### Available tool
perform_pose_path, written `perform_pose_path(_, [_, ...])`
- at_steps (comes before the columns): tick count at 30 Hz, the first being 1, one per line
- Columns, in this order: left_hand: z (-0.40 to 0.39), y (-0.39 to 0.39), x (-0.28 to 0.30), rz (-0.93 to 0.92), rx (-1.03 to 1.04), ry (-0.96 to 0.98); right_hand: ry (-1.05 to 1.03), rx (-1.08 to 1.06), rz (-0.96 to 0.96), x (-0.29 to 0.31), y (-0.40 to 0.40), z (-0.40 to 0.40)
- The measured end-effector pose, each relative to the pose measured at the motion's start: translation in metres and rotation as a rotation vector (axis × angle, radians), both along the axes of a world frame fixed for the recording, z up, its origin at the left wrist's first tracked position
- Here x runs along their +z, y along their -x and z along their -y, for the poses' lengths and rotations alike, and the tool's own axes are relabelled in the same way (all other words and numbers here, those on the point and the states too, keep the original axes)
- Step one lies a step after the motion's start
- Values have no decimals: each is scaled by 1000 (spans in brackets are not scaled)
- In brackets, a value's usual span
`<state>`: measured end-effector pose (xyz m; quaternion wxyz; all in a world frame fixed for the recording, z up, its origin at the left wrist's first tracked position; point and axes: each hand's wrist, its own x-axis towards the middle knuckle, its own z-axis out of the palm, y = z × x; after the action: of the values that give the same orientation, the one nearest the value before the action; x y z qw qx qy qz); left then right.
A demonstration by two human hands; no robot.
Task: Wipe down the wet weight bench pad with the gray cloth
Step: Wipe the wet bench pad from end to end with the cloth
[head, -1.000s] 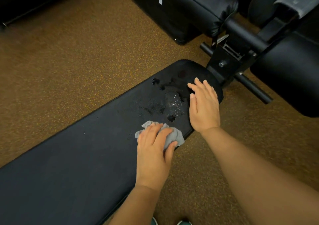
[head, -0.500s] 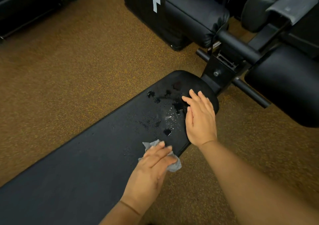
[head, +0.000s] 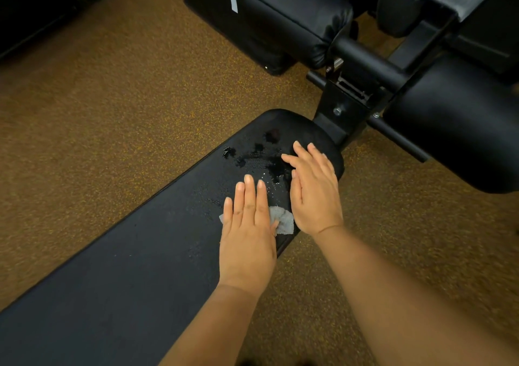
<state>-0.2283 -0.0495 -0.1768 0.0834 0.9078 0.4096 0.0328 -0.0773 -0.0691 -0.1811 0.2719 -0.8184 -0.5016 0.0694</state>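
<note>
Wiping barely begun: the water sits ahead of the cloth on the bench pad's far end.

The left hand [head: 247,236] lies flat with straight fingers [head: 249,194] pressing the gray cloth [head: 283,221] onto the weight bench pad [head: 134,259], near its right edge; only a small crumpled part of the cloth shows beside the palm. The right hand [head: 314,194] rests open and flat on the pad's rounded end, holding nothing, just beside the cloth. Glossy puddles and droplets [head: 261,157] lie between and beyond the two hands, unwiped as far as I can judge, so most of the job remains. The pad is narrow here: the brown floor [head: 112,107] drops away on both sides, and the black frame bracket [head: 341,112] stands just past the end. The long near stretch of pad leaves free room for strokes.
</note>
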Motion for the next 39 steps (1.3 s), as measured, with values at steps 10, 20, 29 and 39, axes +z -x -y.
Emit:
perform_pose_path(10, [-33, -21, 2, -14, -59, -30, -11, 3, -22, -2, -2, 0])
perform_pose_path(20, [-48, 20, 48, 473, -31, 460, -106, 428, -91, 43, 22, 3])
perform_pose_path(29, [-29, 51, 5, 86, 348, 81, 65, 871, 169, 24, 12, 15])
perform_pose_path(39, [-32, 49, 6, 41, 297, 86, -32, 868, 158, 21, -4, -16])
